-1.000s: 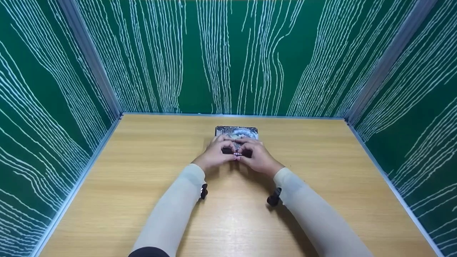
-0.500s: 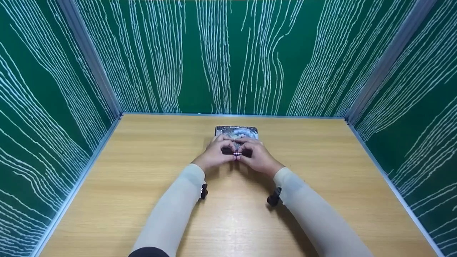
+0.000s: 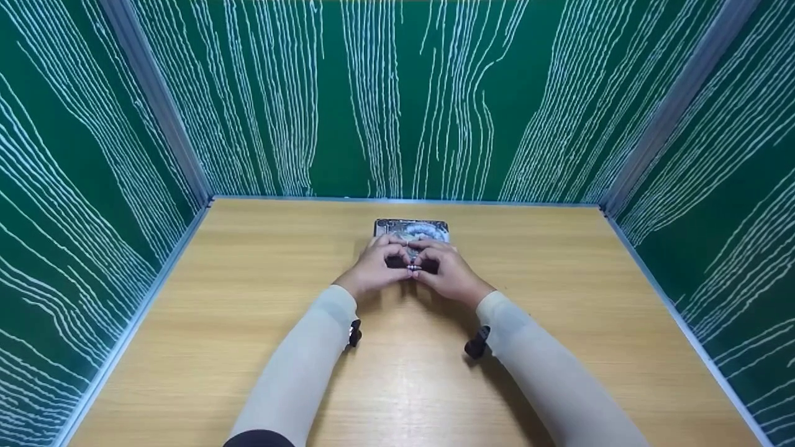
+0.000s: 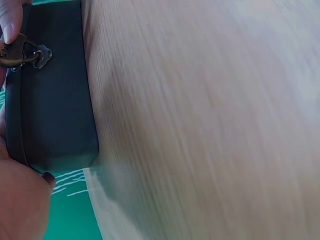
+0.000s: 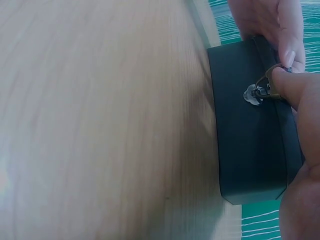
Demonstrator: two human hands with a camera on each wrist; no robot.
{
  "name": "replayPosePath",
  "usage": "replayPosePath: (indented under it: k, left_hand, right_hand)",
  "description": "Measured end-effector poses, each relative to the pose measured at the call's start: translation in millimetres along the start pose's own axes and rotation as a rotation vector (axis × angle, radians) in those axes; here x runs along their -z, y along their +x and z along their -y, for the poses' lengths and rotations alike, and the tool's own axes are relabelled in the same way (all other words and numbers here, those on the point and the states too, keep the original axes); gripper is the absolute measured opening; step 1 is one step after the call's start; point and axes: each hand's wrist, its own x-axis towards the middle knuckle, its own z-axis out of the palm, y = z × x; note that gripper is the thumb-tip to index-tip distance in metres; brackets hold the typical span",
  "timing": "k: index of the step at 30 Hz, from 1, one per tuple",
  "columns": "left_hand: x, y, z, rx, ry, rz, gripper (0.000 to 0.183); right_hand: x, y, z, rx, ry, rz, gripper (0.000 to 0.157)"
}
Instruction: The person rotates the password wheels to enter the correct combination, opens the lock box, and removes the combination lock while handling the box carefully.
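Note:
In the head view a small box [image 3: 427, 230] with a patterned lid stands toward the back of the table. Its dark front wall [image 5: 245, 150] shows in the right wrist view, the lid down. A metal hasp plate [image 4: 44, 56] is fixed there, and the shackle of a bronze-coloured padlock [image 4: 14, 54] passes through its loop. My left hand [image 3: 371, 266] and right hand [image 3: 452, 268] meet at the padlock, thumbs and forefingers pinching it from either side, other fingers resting over the box. In the right wrist view the right thumb [image 5: 295, 87] covers part of the padlock.
The wooden table [image 3: 407, 372] extends around the box. Green walls [image 3: 422, 93] with wavy white lines stand behind and at both sides, joined by grey metal posts [image 3: 158, 102]. Dark wrist camera mounts [image 3: 477, 343] hang at the sleeves.
Both hands and the box stay in place. At the pinched padlock only a very slight shift of the fingertips shows.

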Motion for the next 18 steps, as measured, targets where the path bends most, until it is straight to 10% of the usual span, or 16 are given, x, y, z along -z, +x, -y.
replayPosePath:
  k: [18]
  left_hand:
    - [2.2, -0.8, -3.5, -0.019, -0.014, -0.001, 0.018]
  right_hand:
    - [0.3, 0.2, -0.2, -0.006, 0.022, -0.002, 0.012]
